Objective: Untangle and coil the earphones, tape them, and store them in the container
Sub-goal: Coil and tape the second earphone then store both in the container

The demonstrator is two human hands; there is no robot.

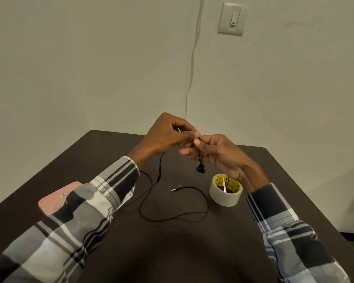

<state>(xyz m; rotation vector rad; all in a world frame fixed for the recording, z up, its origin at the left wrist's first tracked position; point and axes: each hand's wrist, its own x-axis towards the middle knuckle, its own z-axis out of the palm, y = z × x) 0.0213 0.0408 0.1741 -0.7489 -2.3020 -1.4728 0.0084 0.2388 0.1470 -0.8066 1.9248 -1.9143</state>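
Observation:
Black wired earphones (172, 218) trail in a loose loop over the dark table (172, 252), with the metal plug lying near the middle. My left hand (166, 135) and my right hand (217, 154) meet above the table, both pinching the cable near its upper end. The two earbuds (200, 168) dangle just below my right fingers. A roll of clear tape (225, 189) with a yellow core stands under my right wrist. A pink container (55, 201) lies at the left, partly hidden by my left sleeve.
The table's far edge meets a pale wall. A white cord (192, 64) runs down that wall, and a light switch (232, 18) is mounted at the upper right. The table's right edge drops off near a dark floor strip.

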